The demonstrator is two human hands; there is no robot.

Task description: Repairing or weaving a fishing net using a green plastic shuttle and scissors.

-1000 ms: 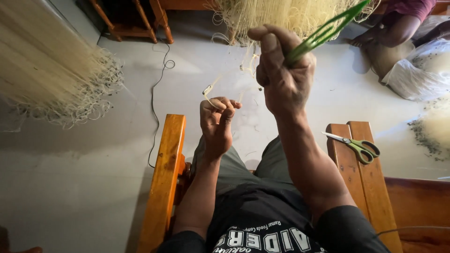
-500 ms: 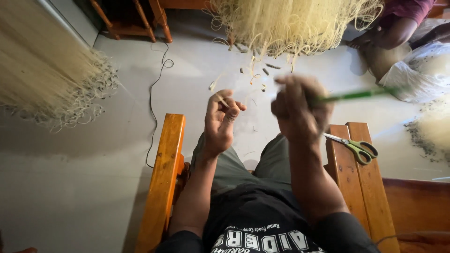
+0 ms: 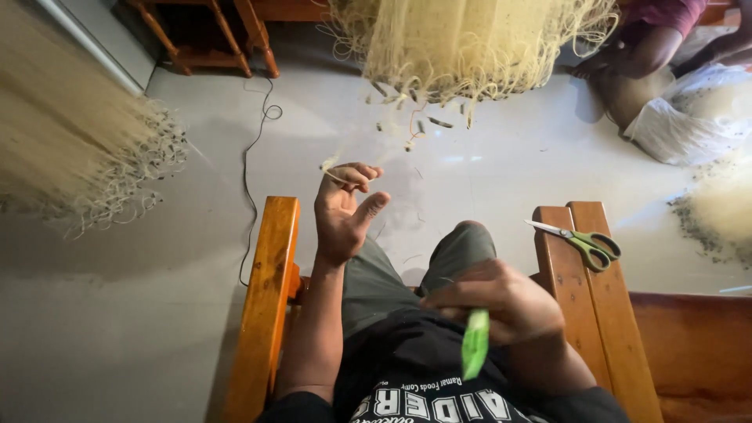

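The thin pale thread (image 3: 335,174) is pinched at the tips of the left hand (image 3: 345,213), btw thumb and 1st finger. The other fingers are spread loose, palm half open, hand held up in front of the knees. The thread runs up and away from that hand to the big hanging net (image 3: 470,47) w/ little dark weights along its low edge.

The right hand (image 3: 501,301) is low, close to the chest, well back from the left hand. It is closed round a green net needle (image 3: 475,343) that points down.

Off to the right of that hand, green scissors (image 3: 583,243) lie on the wood armrest (image 3: 595,313). Another armrest (image 3: 266,290) sits just left of the left arm. A 2nd person (image 3: 650,47) sits on the floor far off, past the net.

What could go wrong, I think: the thread is so thin that it could slip out of the pinch if the right hand tugs hard, or it could snag on the weights and tangle.

Vs 0.5 s ago: the right hand was up near the left one w/ the needle sticking out sideways. Now it has dropped to the chest. 1 s ago it was even higher. The left hand has stayed about where it was, a bit more open.
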